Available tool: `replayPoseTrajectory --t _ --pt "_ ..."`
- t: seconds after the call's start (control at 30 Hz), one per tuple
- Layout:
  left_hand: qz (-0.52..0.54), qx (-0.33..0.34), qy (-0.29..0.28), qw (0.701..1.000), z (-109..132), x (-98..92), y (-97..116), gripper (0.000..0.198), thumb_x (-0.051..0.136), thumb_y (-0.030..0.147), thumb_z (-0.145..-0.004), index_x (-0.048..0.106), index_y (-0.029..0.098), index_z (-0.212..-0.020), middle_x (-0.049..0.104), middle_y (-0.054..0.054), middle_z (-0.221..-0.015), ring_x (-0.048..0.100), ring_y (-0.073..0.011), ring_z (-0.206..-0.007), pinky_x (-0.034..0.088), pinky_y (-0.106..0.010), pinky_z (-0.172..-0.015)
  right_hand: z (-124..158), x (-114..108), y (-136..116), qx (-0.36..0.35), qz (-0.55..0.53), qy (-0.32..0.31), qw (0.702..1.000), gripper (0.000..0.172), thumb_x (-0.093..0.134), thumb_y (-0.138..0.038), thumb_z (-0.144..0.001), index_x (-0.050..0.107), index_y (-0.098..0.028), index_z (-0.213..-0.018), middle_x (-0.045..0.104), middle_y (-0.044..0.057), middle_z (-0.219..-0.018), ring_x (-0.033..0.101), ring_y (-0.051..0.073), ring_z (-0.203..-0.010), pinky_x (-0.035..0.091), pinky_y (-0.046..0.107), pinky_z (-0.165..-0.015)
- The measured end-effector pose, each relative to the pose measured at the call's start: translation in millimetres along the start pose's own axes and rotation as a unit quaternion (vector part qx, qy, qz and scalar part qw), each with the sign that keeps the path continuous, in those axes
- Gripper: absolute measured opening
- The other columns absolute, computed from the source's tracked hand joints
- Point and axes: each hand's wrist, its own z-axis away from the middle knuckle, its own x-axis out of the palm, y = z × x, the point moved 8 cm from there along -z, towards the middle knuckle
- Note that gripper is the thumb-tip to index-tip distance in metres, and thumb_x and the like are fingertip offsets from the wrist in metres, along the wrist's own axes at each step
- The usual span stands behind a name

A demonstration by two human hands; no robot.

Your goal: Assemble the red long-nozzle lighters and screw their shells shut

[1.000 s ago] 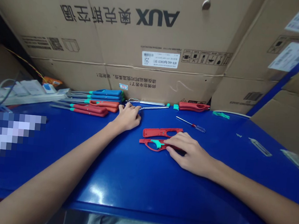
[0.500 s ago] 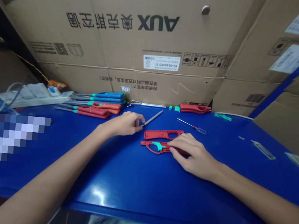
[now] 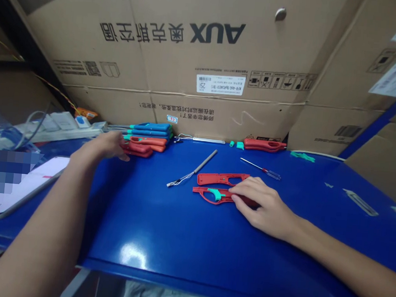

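Observation:
My left hand [image 3: 110,144] is at the left end of the stacked lighters, its fingers beside the red ones [image 3: 138,150] and partly hidden; whether it grips one cannot be made out. My right hand [image 3: 256,197] has its thumb and fingers closed on the right part of the lower red casing half [image 3: 207,196], which holds a teal trigger [image 3: 216,194]. Just behind lies the other red casing half [image 3: 212,179]. A grey rod [image 3: 205,161] with white wires and a small connector rests on the blue table, left of the casing halves.
A screwdriver [image 3: 262,169] lies at the right behind my right hand. Along the cardboard box [image 3: 172,79] are a closed red casing [image 3: 264,145], teal pieces [image 3: 240,145] and a silver rod [image 3: 209,141]. A power strip [image 3: 64,131] and a phone [image 3: 35,185] are at the left.
My left hand has let go of the grey rod's wire end and moved left to the stacked lighters. My right hand stays on the lower casing half. The view has shifted slightly left.

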Motion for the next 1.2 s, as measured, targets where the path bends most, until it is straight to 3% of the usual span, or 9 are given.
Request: replayPoseTrajectory --t 0.1,0.23,0.57,0.8,1.2 --pt "-0.016 -0.043 -0.021 0.999 -5 7.0 -17 0.037 0.084 0.031 -0.049 0.051 0.018 -0.057 0.046 0.005 -0.045 0.051 -0.0185 -0.057 0.032 -0.025 -0.053 1 1 1 -0.002 -0.003 -0.001 1.000 0.013 0.059 -0.010 -0.088 0.067 -0.016 -0.095 0.072 0.006 -0.087 0.064 0.018 -0.080 0.047 0.036 -0.076" --pt "0.009 -0.061 -0.034 0.998 -5 11.8 -25 0.040 0.082 0.042 -0.056 0.049 0.019 -0.056 0.050 0.004 -0.045 0.054 -0.0166 -0.055 0.036 -0.024 -0.051 2 2 1 -0.001 -0.004 -0.006 1.000 0.014 0.058 -0.010 -0.088 0.067 -0.017 -0.095 0.072 0.005 -0.087 0.064 0.018 -0.081 0.047 0.036 -0.077" --pt "0.027 -0.060 -0.005 0.998 4 4.0 -15 0.039 0.085 0.046 -0.047 0.059 0.017 -0.053 0.054 0.003 -0.047 0.054 -0.0159 -0.058 0.035 -0.023 -0.052 3 4 1 0.001 -0.005 -0.014 1.000 0.014 0.058 -0.011 -0.088 0.067 -0.016 -0.096 0.072 0.005 -0.087 0.064 0.018 -0.081 0.047 0.036 -0.077" --pt "0.050 -0.051 -0.002 0.997 0 5.3 -16 0.024 0.078 0.038 -0.058 0.069 0.016 -0.063 0.065 0.001 -0.058 0.057 -0.0157 -0.064 0.038 -0.023 -0.054 2 4 2 0.000 -0.002 -0.013 1.000 0.013 0.058 -0.011 -0.088 0.067 -0.017 -0.096 0.072 0.005 -0.087 0.064 0.018 -0.081 0.047 0.036 -0.077" --pt "0.053 -0.048 0.001 0.997 3 3.6 -10 0.037 0.076 0.050 -0.060 0.068 0.014 -0.058 0.062 0.000 -0.053 0.054 -0.0166 -0.062 0.034 -0.025 -0.055 2 6 2 0.008 -0.003 -0.025 1.000 0.015 0.057 -0.012 -0.088 0.068 -0.019 -0.095 0.073 0.004 -0.088 0.065 0.018 -0.082 0.048 0.036 -0.077"
